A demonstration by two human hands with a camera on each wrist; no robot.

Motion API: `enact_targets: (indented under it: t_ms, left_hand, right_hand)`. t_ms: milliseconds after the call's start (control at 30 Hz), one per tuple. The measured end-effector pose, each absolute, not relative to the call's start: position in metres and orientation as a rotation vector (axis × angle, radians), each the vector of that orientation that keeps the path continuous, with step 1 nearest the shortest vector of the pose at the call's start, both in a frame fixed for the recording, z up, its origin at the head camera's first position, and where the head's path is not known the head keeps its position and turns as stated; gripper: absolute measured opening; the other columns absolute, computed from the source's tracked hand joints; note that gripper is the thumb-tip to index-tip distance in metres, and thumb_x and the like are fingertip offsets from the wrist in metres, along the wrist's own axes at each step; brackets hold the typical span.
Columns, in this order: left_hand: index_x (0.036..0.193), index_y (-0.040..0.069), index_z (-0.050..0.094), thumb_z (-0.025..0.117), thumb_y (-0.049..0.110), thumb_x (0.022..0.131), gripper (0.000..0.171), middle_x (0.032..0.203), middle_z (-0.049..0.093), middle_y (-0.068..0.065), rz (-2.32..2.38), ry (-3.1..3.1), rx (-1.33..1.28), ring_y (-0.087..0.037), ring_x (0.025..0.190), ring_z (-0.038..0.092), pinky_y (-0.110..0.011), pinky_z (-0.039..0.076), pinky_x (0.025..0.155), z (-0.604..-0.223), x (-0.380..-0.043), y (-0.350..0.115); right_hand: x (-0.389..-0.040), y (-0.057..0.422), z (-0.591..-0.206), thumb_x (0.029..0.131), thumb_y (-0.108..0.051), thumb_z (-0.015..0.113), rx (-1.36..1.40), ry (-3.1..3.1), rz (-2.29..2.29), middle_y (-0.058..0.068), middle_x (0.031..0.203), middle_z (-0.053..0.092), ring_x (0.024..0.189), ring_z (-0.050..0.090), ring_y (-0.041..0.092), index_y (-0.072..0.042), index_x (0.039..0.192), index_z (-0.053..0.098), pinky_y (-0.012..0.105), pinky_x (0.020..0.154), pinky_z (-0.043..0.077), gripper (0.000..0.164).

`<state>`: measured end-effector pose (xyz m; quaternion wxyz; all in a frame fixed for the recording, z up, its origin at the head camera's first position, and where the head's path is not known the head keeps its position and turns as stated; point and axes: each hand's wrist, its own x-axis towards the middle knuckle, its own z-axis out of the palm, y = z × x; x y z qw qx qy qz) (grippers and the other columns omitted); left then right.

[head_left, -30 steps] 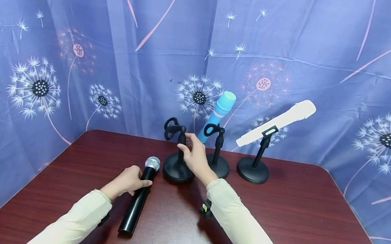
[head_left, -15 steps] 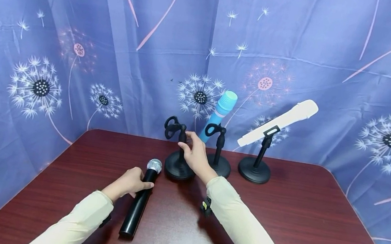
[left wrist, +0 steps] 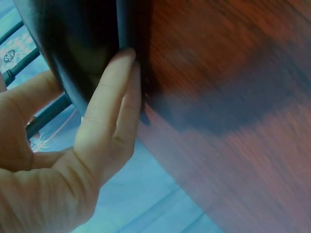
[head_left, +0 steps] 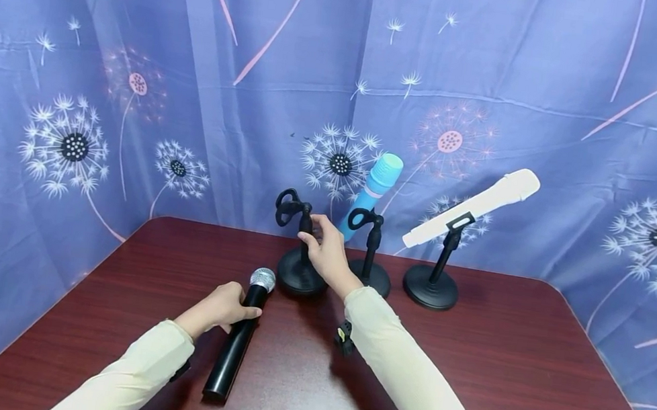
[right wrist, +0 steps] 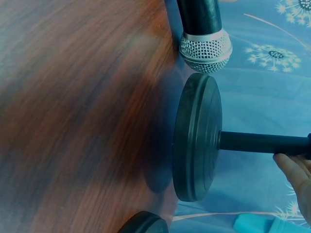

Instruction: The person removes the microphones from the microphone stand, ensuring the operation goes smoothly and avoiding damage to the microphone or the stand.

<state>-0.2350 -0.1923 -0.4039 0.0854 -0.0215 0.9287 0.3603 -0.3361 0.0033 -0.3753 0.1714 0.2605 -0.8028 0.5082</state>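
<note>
A black microphone (head_left: 236,336) with a silver mesh head (right wrist: 205,46) lies on the dark red table (head_left: 497,380). My left hand (head_left: 222,306) grips its upper body, fingers (left wrist: 114,97) curled round the black barrel (left wrist: 80,48). My right hand (head_left: 323,248) holds the post (right wrist: 262,143) of an empty black stand (head_left: 298,256), whose round base (right wrist: 194,138) sits just beyond the microphone's head. The clip (head_left: 288,206) on top of that stand holds nothing.
To the right stand two more black stands: one carries a blue microphone (head_left: 376,187), the other a white microphone (head_left: 474,205). A blue curtain printed with dandelions (head_left: 136,75) closes in the back and both sides of the table.
The black microphone has slid a little forward under my left hand, its head now closer to the empty stand's base. My right hand stays on the stand's post.
</note>
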Motion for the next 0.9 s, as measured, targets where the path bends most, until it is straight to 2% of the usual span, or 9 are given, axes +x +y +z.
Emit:
enact_targets:
  t_ms: [300,900]
  left_hand:
    - [0.077,-0.001,0.052,0.073,0.016,0.085,0.028,0.074,0.056,-0.014,1.115,2.733,-0.083,-0.021,0.057,0.064,-0.033,0.055,0.05,-0.403,-0.236,-0.193]
    - [0.077,-0.001,0.055,0.072,0.019,0.085,0.028,0.073,0.057,-0.012,1.077,2.748,-0.094,-0.02,0.054,0.063,-0.032,0.055,0.049,-0.403,-0.235,-0.193]
  right_hand:
    - [-0.345,-0.004,-0.376,0.093,-0.011,0.064,0.725,-2.344,1.387,0.016,0.109,0.065,0.099,0.064,0.027,-0.001,0.121,0.057,0.036,0.081,0.054,0.03]
    - [-0.356,-0.02,-0.381,0.091,-0.009,0.066,0.699,-2.313,1.402,0.017,0.107,0.067,0.1,0.064,0.03,0.0,0.117,0.058,0.041,0.085,0.052,0.029]
